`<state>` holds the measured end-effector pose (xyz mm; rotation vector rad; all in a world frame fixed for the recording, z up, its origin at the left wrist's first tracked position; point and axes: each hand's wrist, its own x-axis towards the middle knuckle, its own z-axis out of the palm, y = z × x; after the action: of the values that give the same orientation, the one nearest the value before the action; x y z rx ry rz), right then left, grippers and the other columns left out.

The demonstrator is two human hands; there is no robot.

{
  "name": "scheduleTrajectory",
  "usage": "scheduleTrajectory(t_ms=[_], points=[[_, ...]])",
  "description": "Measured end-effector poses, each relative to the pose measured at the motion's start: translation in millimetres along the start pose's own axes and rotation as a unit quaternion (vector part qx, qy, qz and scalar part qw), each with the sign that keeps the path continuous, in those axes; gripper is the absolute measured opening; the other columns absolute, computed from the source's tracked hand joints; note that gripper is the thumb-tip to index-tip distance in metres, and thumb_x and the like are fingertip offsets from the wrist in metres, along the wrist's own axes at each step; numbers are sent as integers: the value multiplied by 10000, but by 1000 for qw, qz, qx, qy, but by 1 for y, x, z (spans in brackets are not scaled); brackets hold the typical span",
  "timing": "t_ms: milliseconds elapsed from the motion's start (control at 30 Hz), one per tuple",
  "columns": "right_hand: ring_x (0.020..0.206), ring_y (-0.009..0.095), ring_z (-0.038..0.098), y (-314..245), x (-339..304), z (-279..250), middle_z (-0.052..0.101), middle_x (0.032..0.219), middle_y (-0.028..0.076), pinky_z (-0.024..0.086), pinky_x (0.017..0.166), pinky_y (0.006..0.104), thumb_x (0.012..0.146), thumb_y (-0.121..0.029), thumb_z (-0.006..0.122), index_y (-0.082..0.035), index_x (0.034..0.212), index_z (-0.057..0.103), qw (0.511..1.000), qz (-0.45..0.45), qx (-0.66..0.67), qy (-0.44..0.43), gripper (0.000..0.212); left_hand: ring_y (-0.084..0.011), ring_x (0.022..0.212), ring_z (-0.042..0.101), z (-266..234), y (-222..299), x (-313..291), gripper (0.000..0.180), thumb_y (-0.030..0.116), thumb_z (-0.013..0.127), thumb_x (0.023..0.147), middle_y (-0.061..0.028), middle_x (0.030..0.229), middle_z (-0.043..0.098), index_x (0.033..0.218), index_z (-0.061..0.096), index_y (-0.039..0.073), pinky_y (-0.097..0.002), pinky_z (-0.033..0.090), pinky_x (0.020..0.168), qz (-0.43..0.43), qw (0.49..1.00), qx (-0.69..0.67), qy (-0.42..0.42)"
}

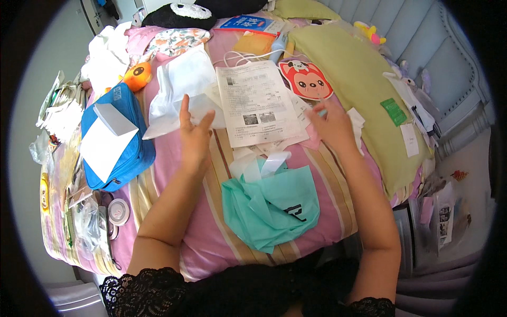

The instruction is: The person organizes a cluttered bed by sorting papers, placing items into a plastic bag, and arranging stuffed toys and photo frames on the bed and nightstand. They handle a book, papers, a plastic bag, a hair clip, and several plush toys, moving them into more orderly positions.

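My left hand hangs over the bed with thumb and fingers spread, holding nothing, beside a white translucent plastic bag. A printed paper sheet lies between my hands on other papers. My right hand is just right of the sheet, its fingers apart and slightly bent near the papers' edge. A small teal spot shows by its fingertips; I cannot make out what it is. Closer to me, a crumpled mint-green bag with white straps lies on the striped bedspread. Next to my right fingertips is a red cartoon-face item.
A blue zippered case with white paper on it stands at left, near an orange plush toy. A green pillow runs along the right by the headboard. White cables lie behind the sheet.
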<state>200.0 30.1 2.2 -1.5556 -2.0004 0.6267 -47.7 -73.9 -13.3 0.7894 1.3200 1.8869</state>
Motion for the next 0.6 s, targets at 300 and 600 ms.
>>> scheduleTrajectory(t_ms=[300,600], points=[[998,328,561,-24,30,37,568,1099,187,468,785,419,768,-464,597,-76,1228,459,975,24,-202,-89,618,-199,1019,525,6,-26,-20,573,-17,510,840,-138,1184,503,1364,296,68,-302,456,853,-116,975,-161,-100],[952,260,585,-2,47,53,583,1078,176,464,788,371,737,-317,664,-59,1252,454,985,34,72,-154,613,-206,961,559,9,-16,-12,307,-37,480,848,-132,1102,547,1143,443,40,-316,481,829,-261,942,-161,-140]])
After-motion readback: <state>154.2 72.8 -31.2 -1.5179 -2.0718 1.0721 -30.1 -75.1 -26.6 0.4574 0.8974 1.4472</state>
